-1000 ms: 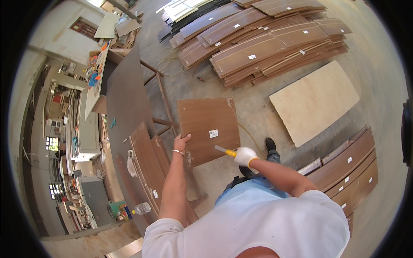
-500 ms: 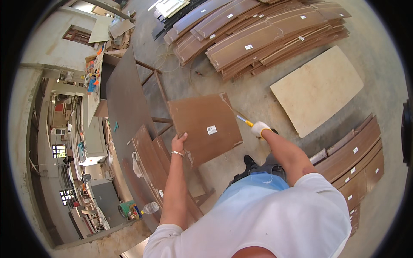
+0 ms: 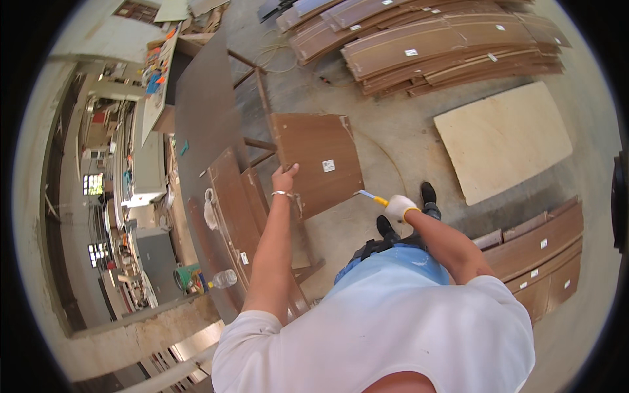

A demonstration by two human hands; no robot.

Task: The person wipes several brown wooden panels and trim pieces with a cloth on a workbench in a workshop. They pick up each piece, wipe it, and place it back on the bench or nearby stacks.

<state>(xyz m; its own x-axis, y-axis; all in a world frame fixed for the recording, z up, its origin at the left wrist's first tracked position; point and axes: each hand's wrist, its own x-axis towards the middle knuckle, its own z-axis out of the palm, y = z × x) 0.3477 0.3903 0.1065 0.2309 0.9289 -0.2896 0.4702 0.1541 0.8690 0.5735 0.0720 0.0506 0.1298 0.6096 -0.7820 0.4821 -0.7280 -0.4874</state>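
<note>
A worker's bare left hand [image 3: 284,178] grips the brown panel's [image 3: 318,164] near edge; the gloved right hand [image 3: 401,208], right of it, clasps what seems a yellow-handled blade [image 3: 370,196] pointing panelward.

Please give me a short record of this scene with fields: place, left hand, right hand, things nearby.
place: workshop with a concrete floor
left hand: bare left hand grips the edge of a brown rectangular wooden panel
right hand: white-gloved right hand holds a thin yellow-handled tool, its tip near the panel's lower edge
things nearby: pale plywood sheet lying flat; stack of long brown boards
</note>
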